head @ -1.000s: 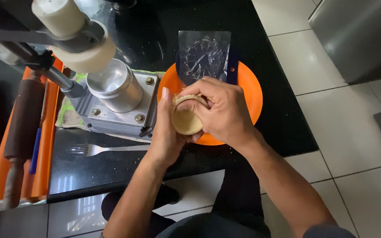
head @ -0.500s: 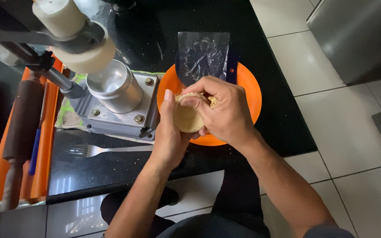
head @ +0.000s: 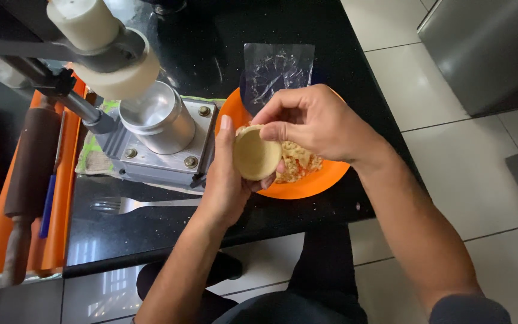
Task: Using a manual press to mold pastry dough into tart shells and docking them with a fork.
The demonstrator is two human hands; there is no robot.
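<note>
My left hand (head: 226, 180) cradles a round pale dough piece (head: 255, 155), tilted so its smooth side faces me. My right hand (head: 310, 123) pinches the dough's top edge with thumb and fingers. Both hands hover over an orange plate (head: 298, 187) that holds crumbly filling (head: 300, 161). A clear plastic sheet (head: 278, 71) lies at the plate's far edge.
A metal press (head: 157, 129) with a cup-shaped mould and a white-capped lever (head: 94, 36) stands left of the plate. A fork (head: 130, 205) lies on the black counter (head: 211, 54) in front. A wooden rolling pin (head: 28, 180) rests on an orange mat at the left.
The dough has been turned and lifted so its round face shows. My right hand has shifted up and right, uncovering the filling on the plate.
</note>
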